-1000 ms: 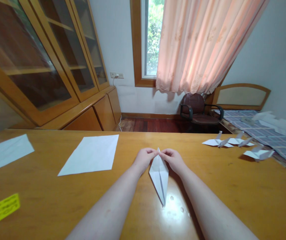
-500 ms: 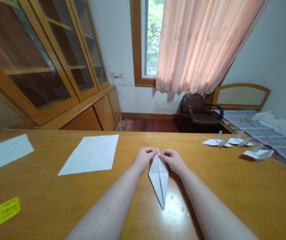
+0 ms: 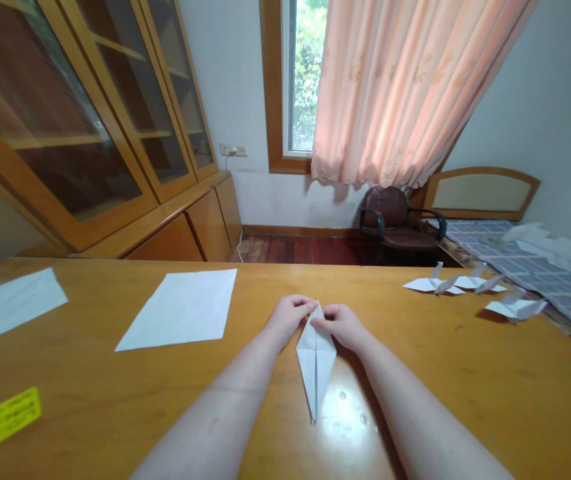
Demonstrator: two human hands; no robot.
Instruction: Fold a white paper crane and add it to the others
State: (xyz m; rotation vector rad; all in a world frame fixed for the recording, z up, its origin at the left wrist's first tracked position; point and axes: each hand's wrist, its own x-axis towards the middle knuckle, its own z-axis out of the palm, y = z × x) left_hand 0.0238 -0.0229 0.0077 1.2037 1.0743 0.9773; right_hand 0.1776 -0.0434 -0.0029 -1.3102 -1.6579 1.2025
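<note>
A white folded paper (image 3: pixel 316 363), long and kite-shaped with a slit down its lower half, points toward me above the wooden table (image 3: pixel 205 400). My left hand (image 3: pixel 290 317) pinches its far tip from the left. On the right edge, a little nearer to me, my right hand (image 3: pixel 344 325) grips it with the thumb lying across the top face. The right fingers are partly hidden behind the paper.
A white paper sheet (image 3: pixel 180 310) lies to the left, with another sheet (image 3: pixel 12 303) beyond it. Several folded paper cranes (image 3: pixel 515 307) stand at the far right. A yellow label (image 3: pixel 2 425) lies at the near left.
My right hand has slid down the right edge toward me, its thumb now on the paper's face. The paper's near tip has swung slightly left. My left hand stays at the far tip.
</note>
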